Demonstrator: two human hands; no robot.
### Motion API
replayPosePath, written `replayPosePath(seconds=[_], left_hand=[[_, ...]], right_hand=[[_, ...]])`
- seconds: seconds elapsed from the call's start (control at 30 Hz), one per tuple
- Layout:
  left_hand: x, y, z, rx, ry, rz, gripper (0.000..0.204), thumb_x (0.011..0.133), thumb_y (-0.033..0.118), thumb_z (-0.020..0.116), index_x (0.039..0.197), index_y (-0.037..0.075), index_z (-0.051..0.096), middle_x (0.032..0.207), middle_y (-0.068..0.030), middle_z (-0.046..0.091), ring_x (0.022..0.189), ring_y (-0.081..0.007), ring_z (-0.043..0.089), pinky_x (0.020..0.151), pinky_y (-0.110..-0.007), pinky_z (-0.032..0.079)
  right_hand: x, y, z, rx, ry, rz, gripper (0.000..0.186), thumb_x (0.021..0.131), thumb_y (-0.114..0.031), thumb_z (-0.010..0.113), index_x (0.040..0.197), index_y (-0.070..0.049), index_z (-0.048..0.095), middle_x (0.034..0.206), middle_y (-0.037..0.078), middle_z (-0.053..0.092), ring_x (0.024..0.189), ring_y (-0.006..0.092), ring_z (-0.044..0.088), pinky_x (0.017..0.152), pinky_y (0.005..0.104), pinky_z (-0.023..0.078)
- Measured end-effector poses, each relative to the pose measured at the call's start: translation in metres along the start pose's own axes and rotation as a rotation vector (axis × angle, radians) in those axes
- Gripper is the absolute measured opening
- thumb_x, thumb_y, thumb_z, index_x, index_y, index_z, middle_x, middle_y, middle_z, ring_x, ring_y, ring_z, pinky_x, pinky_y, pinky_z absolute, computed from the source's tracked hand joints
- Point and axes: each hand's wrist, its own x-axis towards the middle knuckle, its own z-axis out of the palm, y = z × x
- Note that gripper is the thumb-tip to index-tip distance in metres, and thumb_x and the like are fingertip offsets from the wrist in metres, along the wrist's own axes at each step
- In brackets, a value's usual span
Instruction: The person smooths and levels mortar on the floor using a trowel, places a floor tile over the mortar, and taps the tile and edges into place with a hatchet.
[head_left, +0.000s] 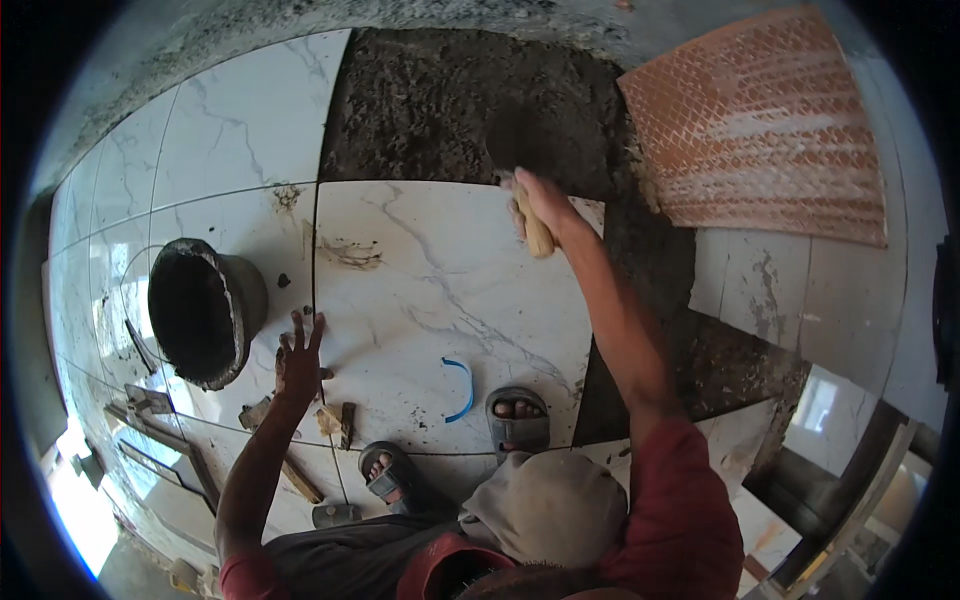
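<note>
**Trowel on wet mortar, other hand braced on the tile**

We look down on our own two arms reaching out over a floor of white marbled tiles. Our right hand (535, 205) is closed around the pale wooden handle of a trowel (518, 150), arm stretched far forward. The trowel's dark blade lies on the mortar bed (440, 100), a rough grey-brown patch of bare floor just beyond that hand; blade and mortar are close in colour, so the blade's edge is hard to make out. The mortar runs on down the right side of that arm as a dark strip between laid tiles.

Our left hand (298, 360) is open, fingers spread, pressed flat on a white tile (440, 300) well behind and to the left of the right hand. It holds nothing. Just beside its wrist lie a few small wooden wedges (338, 420). Farther left of this hand a black bucket (205, 312), crusted with mortar, is tipped toward us.

Between the two arms, near our sandalled feet (517, 415), a thin blue curved strip (460, 385) lies on the tile. Beyond and to the right of the right hand a tile (765, 125) lies with its orange-brown, diamond-patterned back upward.
</note>
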Motion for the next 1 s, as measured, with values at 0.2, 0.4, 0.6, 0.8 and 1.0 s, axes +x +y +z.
replayPosePath(seconds=[0.2, 0.4, 0.6, 0.8, 1.0], left_hand=[[0.008, 0.013, -0.005, -0.006, -0.001, -0.001, 0.119, 0.06, 0.035, 0.085, 0.151, 0.025, 0.01, 0.154, -0.023, 0.013, 0.123, -0.0509, 0.043, 0.093, -0.051, 0.049], [0.002, -0.003, -0.008, 0.021, -0.08, -0.074, 0.116, 0.063, 0.034, 0.084, 0.151, 0.027, 0.009, 0.156, -0.0208, 0.01, 0.124, -0.0513, 0.042, 0.095, -0.051, 0.047], [0.011, 0.014, -0.006, -0.062, -0.027, -0.004, 0.115, 0.064, 0.03, 0.084, 0.151, 0.027, 0.009, 0.156, -0.0204, 0.006, 0.122, -0.0535, 0.042, 0.095, -0.053, 0.046], [0.002, 0.006, -0.008, -0.043, -0.057, -0.033, 0.112, 0.065, 0.031, 0.083, 0.151, 0.027, 0.011, 0.156, -0.0215, 0.008, 0.122, -0.0537, 0.043, 0.095, -0.053, 0.046], [0.003, -0.003, -0.002, -0.054, -0.032, -0.053, 0.117, 0.061, 0.031, 0.085, 0.151, 0.025, 0.011, 0.157, -0.0186, 0.005, 0.124, -0.0532, 0.04, 0.094, -0.052, 0.047]], right_hand=[[0.0, -0.035, -0.126, 0.25, 0.194, -0.134, 0.044, 0.097, -0.045, 0.04, 0.114, -0.007, 0.052, 0.07, 0.0, 0.05, 0.05, 0.0094, 0.047, 0.044, 0.0288, 0.044], [0.014, -0.034, -0.037, -0.078, -0.16, 0.007, 0.042, 0.096, -0.046, 0.041, 0.112, -0.009, 0.051, 0.07, -0.002, 0.047, 0.05, 0.009, 0.044, 0.043, 0.0276, 0.041], [0.049, -0.075, -0.137, 0.136, 0.134, -0.18, 0.043, 0.097, -0.046, 0.04, 0.113, -0.008, 0.052, 0.069, 0.0, 0.05, 0.051, 0.0101, 0.046, 0.046, 0.0285, 0.044], [0.047, -0.056, -0.033, -0.285, -0.147, -0.021, 0.05, 0.095, -0.046, 0.043, 0.118, -0.002, 0.051, 0.068, 0.002, 0.051, 0.048, 0.0111, 0.046, 0.042, 0.0293, 0.043], [-0.001, -0.016, -0.023, -0.119, 0.233, -0.109, 0.049, 0.091, -0.052, 0.047, 0.11, -0.008, 0.057, 0.072, 0.004, 0.054, 0.054, 0.0152, 0.053, 0.046, 0.0349, 0.048]])
